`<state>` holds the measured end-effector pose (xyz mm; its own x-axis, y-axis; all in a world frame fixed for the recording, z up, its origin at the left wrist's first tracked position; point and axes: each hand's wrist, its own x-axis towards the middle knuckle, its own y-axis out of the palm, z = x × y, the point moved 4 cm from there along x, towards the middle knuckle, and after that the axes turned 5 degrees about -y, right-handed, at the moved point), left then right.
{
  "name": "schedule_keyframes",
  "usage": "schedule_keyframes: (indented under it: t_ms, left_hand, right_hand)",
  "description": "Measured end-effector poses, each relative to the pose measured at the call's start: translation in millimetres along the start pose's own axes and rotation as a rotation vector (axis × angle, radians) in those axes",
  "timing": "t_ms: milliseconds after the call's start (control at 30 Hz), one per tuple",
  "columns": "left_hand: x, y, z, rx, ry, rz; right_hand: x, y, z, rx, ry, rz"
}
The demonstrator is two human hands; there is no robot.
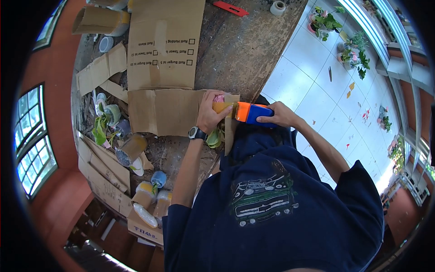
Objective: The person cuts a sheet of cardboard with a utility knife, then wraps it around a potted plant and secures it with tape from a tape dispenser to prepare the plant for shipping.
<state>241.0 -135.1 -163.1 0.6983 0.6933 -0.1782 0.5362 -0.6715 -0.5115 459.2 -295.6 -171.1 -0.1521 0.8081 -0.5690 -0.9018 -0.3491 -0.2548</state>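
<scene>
My left hand [210, 112], with a watch on its wrist, is closed on a small plant pot [222, 107] wrapped in cardboard and yellowish tape. Pink shows at its upper side, and green leaves [215, 138] hang below my fingers. From the other side, my right hand [280, 115] grips an orange and blue tape dispenser [254, 113], whose orange end meets the wrapped pot. A creased cardboard piece [164, 112] lies under and beside my left hand. The tape strand itself is too small to make out.
A printed cardboard sheet [163, 41] lies further back on the worn wooden table [235, 50]. Near the far edge are a red cutter [230, 8] and a tape roll [277, 7]. Several wrapped pots [131, 149] and cardboard scraps crowd the left. Potted plants [322, 21] stand on the tiled floor.
</scene>
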Motion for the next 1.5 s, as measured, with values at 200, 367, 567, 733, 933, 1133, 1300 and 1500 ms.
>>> schedule_keyframes:
  t_ms: [200,367,567,733,933,1133,1300,1500]
  left_hand:
    - [-1,2,8,-0.024,0.001,-0.025]
    - [-4,0,20,-0.137,-0.031,-0.027]
    - [-1,3,19,-0.175,-0.056,-0.046]
    - [-2,4,14,-0.122,-0.04,-0.033]
    - [8,5,1,-0.189,-0.344,0.122]
    - [16,13,-8,0.057,-0.261,0.0]
    - [13,8,3,-0.042,-0.24,0.004]
    - [13,7,7,-0.092,-0.248,0.013]
  right_hand:
    - [8,-30,10,-0.142,-0.113,0.078]
    - [5,-37,-5,-0.198,-0.083,0.114]
    - [3,-32,-16,-0.204,0.037,0.113]
    - [18,-16,-5,-0.231,0.042,0.109]
    - [19,-14,4,-0.323,0.117,0.091]
    - [10,-14,37,-0.353,0.29,-0.04]
    - [8,-12,79,-0.388,0.274,-0.105]
    - [6,-1,90,-0.478,0.178,-0.225]
